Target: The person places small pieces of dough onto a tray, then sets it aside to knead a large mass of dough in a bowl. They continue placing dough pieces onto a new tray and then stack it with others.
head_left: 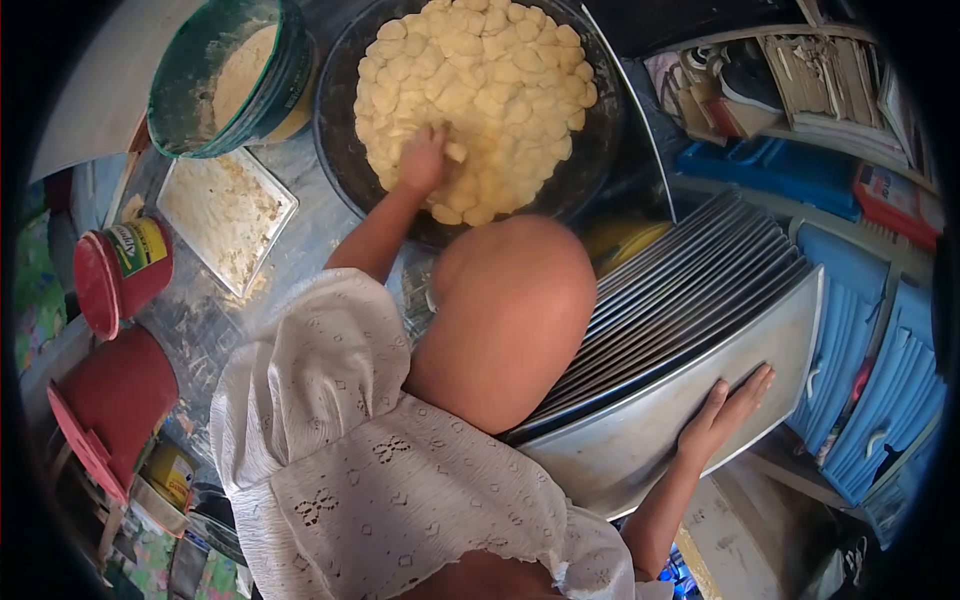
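A wide dark basin (338, 110) at the top holds a large heap of pale, flattened dough pieces (500, 80). My left hand (425, 160) reaches into the near left part of the heap, its fingers bent around a dough piece (456, 152). On the right, my right hand (725, 415) lies with spread fingers against the flat outer face of a metal tray (620, 455). That tray is the nearest of a tightly packed stack of baking trays (690, 285) standing on edge and leaning beside my bent leg.
A green bucket (215, 85) with pale flour-like powder stands upper left. Near it lie a dough-smeared tray (225, 215) and two red buckets (135, 270) (115, 410). Blue plastic drawers (850, 350) and a shelf of shoes and papers (800, 90) line the right side.
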Demonstrator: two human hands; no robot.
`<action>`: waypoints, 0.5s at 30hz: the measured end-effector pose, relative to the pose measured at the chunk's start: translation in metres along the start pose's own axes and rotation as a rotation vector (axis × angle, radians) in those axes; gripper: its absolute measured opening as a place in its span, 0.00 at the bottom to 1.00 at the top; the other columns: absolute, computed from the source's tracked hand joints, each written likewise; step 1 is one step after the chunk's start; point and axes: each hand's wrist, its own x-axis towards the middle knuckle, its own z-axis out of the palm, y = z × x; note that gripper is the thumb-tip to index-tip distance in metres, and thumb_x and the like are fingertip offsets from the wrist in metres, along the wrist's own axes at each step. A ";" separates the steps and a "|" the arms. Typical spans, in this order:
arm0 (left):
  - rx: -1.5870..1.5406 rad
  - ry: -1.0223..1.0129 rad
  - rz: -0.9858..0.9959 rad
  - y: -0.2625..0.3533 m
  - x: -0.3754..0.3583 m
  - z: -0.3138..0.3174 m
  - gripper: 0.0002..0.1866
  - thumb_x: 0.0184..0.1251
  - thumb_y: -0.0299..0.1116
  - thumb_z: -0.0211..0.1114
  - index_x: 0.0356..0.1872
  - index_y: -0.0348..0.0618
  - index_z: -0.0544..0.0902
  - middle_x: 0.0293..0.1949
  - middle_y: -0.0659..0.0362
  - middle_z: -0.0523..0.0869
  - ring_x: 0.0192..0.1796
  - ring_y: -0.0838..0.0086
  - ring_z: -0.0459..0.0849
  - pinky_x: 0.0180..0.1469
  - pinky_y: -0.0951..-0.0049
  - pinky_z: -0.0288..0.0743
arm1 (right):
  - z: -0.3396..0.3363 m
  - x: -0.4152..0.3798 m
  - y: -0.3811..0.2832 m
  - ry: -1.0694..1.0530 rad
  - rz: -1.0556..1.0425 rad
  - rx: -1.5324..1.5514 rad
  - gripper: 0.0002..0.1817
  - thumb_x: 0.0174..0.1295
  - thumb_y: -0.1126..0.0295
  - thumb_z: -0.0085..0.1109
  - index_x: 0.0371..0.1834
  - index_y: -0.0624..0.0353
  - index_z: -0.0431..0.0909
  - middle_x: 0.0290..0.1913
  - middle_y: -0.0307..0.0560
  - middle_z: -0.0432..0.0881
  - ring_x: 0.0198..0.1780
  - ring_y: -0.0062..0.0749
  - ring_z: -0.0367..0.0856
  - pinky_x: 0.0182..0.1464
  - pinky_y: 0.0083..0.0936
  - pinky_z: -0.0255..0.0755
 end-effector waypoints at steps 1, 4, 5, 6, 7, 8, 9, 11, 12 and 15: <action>0.003 0.048 -0.114 0.008 0.004 -0.022 0.35 0.49 0.47 0.71 0.61 0.53 0.72 0.56 0.51 0.71 0.60 0.54 0.70 0.55 0.51 0.67 | 0.000 0.000 -0.001 -0.002 0.005 -0.006 0.36 0.71 0.49 0.38 0.74 0.63 0.50 0.75 0.60 0.49 0.77 0.49 0.44 0.74 0.41 0.35; 0.020 0.058 -0.331 0.012 0.015 -0.042 0.44 0.43 0.55 0.73 0.65 0.53 0.68 0.64 0.49 0.65 0.68 0.51 0.61 0.60 0.43 0.60 | -0.001 0.002 -0.005 -0.004 0.008 0.043 0.37 0.69 0.47 0.40 0.73 0.63 0.51 0.74 0.62 0.50 0.76 0.52 0.46 0.74 0.46 0.33; 0.036 0.040 -0.432 0.010 0.025 -0.042 0.49 0.40 0.59 0.73 0.67 0.52 0.66 0.67 0.49 0.62 0.71 0.49 0.56 0.63 0.39 0.55 | -0.001 0.002 -0.004 0.003 -0.003 0.042 0.37 0.69 0.48 0.40 0.73 0.63 0.51 0.74 0.62 0.51 0.76 0.52 0.46 0.74 0.46 0.34; -0.059 -0.006 -0.424 0.001 0.031 -0.025 0.50 0.41 0.61 0.73 0.68 0.52 0.65 0.71 0.50 0.56 0.74 0.48 0.48 0.66 0.33 0.46 | -0.001 0.002 -0.004 0.012 -0.013 0.043 0.37 0.69 0.48 0.40 0.73 0.63 0.52 0.74 0.62 0.51 0.75 0.52 0.47 0.74 0.46 0.34; -0.057 -0.007 -0.422 0.008 0.025 -0.022 0.50 0.41 0.61 0.73 0.68 0.52 0.65 0.71 0.50 0.56 0.74 0.48 0.48 0.66 0.33 0.46 | -0.001 0.001 -0.005 0.011 -0.010 0.044 0.37 0.69 0.48 0.40 0.73 0.63 0.52 0.74 0.62 0.51 0.75 0.52 0.47 0.74 0.46 0.34; 0.027 -0.040 -0.388 0.018 0.018 -0.016 0.49 0.42 0.62 0.72 0.67 0.53 0.66 0.69 0.51 0.59 0.73 0.51 0.51 0.64 0.35 0.52 | -0.001 0.001 -0.006 0.014 0.005 0.046 0.37 0.69 0.47 0.40 0.73 0.62 0.52 0.74 0.62 0.51 0.75 0.52 0.47 0.74 0.47 0.34; 0.109 -0.071 -0.355 0.029 0.009 -0.016 0.48 0.42 0.64 0.71 0.66 0.53 0.67 0.67 0.53 0.61 0.71 0.53 0.54 0.62 0.38 0.57 | -0.001 0.001 -0.007 0.019 0.018 0.050 0.37 0.69 0.47 0.40 0.73 0.62 0.52 0.74 0.62 0.52 0.75 0.52 0.47 0.73 0.48 0.33; 0.171 -0.048 -0.323 0.036 -0.008 -0.017 0.42 0.46 0.60 0.70 0.63 0.53 0.68 0.65 0.55 0.65 0.70 0.54 0.57 0.59 0.40 0.62 | 0.000 0.002 -0.006 0.019 0.019 0.048 0.38 0.68 0.46 0.41 0.73 0.62 0.52 0.74 0.62 0.52 0.75 0.52 0.47 0.73 0.49 0.33; 0.178 -0.069 -0.245 0.034 -0.016 -0.014 0.39 0.48 0.58 0.69 0.61 0.53 0.69 0.64 0.56 0.66 0.68 0.55 0.60 0.57 0.41 0.64 | -0.001 0.001 -0.006 0.011 0.023 0.040 0.38 0.68 0.46 0.41 0.73 0.62 0.52 0.74 0.62 0.51 0.76 0.52 0.46 0.73 0.49 0.32; 0.243 -0.144 -0.089 0.028 -0.037 0.015 0.32 0.53 0.53 0.67 0.58 0.54 0.71 0.63 0.56 0.67 0.65 0.56 0.64 0.56 0.39 0.63 | -0.001 0.002 -0.007 0.013 0.033 0.044 0.39 0.68 0.44 0.41 0.73 0.62 0.53 0.74 0.62 0.52 0.76 0.52 0.46 0.73 0.51 0.32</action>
